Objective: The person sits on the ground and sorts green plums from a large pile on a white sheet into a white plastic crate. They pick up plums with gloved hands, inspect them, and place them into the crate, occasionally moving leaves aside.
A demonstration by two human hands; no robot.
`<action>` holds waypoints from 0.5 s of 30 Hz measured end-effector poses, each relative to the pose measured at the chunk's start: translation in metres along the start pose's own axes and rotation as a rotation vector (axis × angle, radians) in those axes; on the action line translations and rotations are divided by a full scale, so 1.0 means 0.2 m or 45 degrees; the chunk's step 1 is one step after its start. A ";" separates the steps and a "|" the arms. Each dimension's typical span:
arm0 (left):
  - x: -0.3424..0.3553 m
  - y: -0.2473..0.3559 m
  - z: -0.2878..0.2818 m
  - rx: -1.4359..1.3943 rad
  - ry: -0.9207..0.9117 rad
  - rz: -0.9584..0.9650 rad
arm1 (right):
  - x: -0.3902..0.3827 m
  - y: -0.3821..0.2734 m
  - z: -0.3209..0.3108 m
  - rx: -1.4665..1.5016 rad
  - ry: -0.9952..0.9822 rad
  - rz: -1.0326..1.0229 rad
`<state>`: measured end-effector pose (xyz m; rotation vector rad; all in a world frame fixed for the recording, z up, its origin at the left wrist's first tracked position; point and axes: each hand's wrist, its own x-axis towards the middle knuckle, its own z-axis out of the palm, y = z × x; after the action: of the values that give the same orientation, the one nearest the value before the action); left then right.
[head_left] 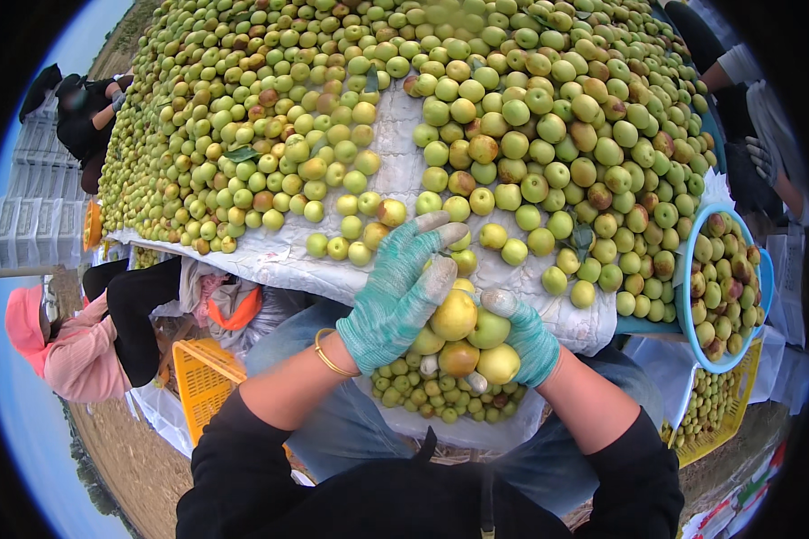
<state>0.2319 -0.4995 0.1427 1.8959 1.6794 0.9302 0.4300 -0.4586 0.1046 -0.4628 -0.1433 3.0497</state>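
Several yellow-green jujubes (454, 314), some with brown blush, are bunched between my two gloved hands. My left hand (391, 292), in a teal knit glove with grey fingertips, curves round their left and far side, next to the white-covered table edge. My right hand (526, 340), gloved alike, cups them from the right, with its thumb on top. Grey fingertips show below the held fruit. Under both hands, between my knees, is a container of jujubes (449, 400) with a white plastic lining (512, 422). The undersides of the held fruit are hidden.
A broad heap of jujubes (243, 117) covers the table, over a white quilted cloth (400, 135). A blue basin (688, 296) of blushed jujubes stands at right, above a yellow crate (742, 386). An orange crate (198, 386) is at left. Other people (85, 350) sit around the table.
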 end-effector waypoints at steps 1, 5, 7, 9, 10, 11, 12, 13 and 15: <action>0.06 -0.10 -0.01 -0.062 0.038 -0.029 | 0.00 0.00 0.01 -0.054 -0.038 -0.005; 0.23 -0.49 0.03 0.598 -0.499 -0.241 | 0.00 0.00 0.07 -0.097 -0.164 0.010; 0.30 -0.63 0.10 0.798 -0.519 -0.164 | -0.01 0.01 0.10 -0.107 -0.198 0.011; 0.36 -0.69 0.17 0.776 -0.348 -0.111 | -0.02 0.01 0.10 -0.052 -0.279 0.058; 0.40 -0.69 0.20 0.644 -0.136 -0.063 | -0.03 0.01 0.10 -0.054 -0.289 0.045; 0.43 -0.68 0.21 0.489 0.103 0.055 | -0.03 0.01 0.10 -0.041 -0.282 0.040; 0.45 -0.65 0.20 0.530 0.158 0.099 | -0.04 0.02 0.10 -0.022 -0.280 0.049; 0.47 -0.63 0.16 0.593 0.203 0.085 | -0.05 0.03 0.10 -0.008 -0.294 0.078; 0.46 -0.58 0.01 0.429 0.194 -0.239 | -0.07 0.03 0.10 0.021 -0.331 0.075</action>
<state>0.1576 -0.3896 0.0778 1.8649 2.1782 0.7714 0.4368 -0.4677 0.1277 -0.0687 -0.1165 3.1528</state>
